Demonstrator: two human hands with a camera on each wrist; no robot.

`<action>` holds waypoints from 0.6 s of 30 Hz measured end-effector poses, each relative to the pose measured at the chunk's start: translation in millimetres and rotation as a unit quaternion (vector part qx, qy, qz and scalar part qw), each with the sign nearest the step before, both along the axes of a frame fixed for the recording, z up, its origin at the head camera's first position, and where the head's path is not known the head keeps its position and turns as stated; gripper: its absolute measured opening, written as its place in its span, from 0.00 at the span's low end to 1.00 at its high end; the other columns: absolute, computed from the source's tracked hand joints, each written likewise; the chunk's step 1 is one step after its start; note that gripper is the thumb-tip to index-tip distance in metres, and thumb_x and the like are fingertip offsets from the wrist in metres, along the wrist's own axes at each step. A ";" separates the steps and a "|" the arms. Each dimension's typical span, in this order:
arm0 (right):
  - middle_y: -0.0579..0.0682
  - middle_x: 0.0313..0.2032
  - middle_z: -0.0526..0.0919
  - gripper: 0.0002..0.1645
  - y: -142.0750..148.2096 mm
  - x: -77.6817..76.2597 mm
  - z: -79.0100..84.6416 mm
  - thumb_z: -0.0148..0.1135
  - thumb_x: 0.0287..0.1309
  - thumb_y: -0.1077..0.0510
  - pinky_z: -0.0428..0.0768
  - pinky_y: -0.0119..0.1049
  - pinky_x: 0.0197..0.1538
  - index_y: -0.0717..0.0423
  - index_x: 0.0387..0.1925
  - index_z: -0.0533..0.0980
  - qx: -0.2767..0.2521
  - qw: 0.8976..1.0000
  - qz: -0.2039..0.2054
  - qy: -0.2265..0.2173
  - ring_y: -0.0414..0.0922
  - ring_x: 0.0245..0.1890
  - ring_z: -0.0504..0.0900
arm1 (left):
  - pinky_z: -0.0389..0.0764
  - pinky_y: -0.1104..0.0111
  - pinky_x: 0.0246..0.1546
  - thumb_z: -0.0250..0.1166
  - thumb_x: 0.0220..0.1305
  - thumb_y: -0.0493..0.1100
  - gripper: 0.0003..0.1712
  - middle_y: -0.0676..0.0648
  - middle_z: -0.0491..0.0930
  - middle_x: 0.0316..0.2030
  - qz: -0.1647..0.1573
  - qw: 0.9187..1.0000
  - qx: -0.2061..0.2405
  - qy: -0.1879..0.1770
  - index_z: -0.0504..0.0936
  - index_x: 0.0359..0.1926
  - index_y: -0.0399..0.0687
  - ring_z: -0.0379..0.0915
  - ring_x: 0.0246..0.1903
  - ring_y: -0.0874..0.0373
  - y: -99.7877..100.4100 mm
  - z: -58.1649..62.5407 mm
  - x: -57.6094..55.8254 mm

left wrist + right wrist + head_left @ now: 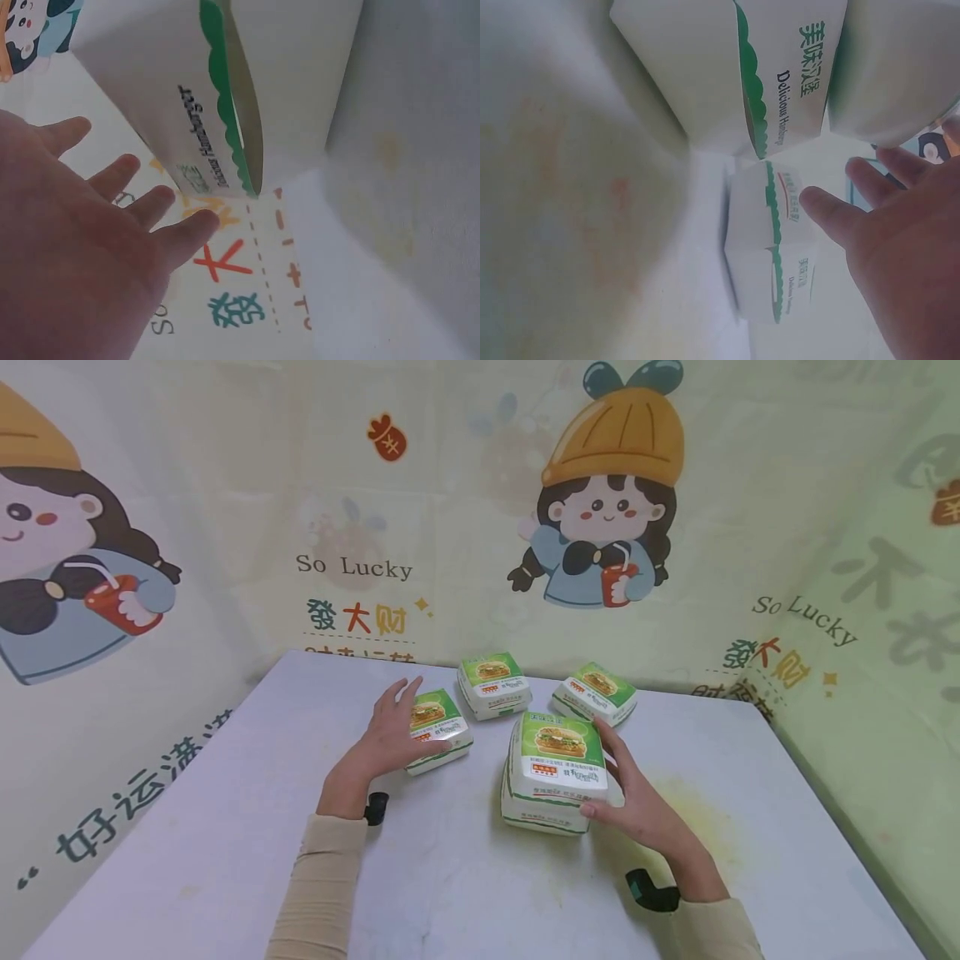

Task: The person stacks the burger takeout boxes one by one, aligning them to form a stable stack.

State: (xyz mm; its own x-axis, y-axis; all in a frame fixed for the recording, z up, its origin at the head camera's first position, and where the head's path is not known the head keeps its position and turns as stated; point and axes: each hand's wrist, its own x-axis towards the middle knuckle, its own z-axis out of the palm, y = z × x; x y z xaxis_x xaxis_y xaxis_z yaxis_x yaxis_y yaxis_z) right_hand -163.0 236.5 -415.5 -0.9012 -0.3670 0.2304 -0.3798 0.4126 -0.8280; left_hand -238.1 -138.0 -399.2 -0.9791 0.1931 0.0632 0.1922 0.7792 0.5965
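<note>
Two white-and-green hamburger boxes are stacked, the upper box (pixel 558 756) sitting on the lower box (pixel 546 818). Beside the stack's right side is my right hand (pixel 637 802), thumb near the front corner and fingers extended toward the back. In the right wrist view, the fingers (pixel 832 214) look straight and do not curl round either box. My left hand (pixel 386 735) is spread over the near left side of a single hamburger box (pixel 442 739). Its fingers (pixel 154 206) stay straight beside a box wall (pixel 165 97) in the left wrist view; contact is unclear.
Two more hamburger boxes stand at the back of the white table (pixel 450 877), one in the middle (pixel 495 685) and one at the right (pixel 596 693). Behind them hangs a printed cloth (pixel 465 543) that meets the table's back edge.
</note>
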 end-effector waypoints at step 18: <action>0.50 0.78 0.44 0.69 -1.6 1.1 -2.0 0.73 0.49 0.55 0.55 0.71 0.69 0.36 0.79 0.36 0.001 1.000 -0.019 -0.012 0.61 0.76 0.45 | 0.63 0.39 0.66 0.78 0.46 0.55 0.73 0.38 0.37 0.75 -0.001 0.997 0.025 -0.070 0.34 0.79 0.58 0.46 0.71 0.40 -13.8 -16.2 -4.2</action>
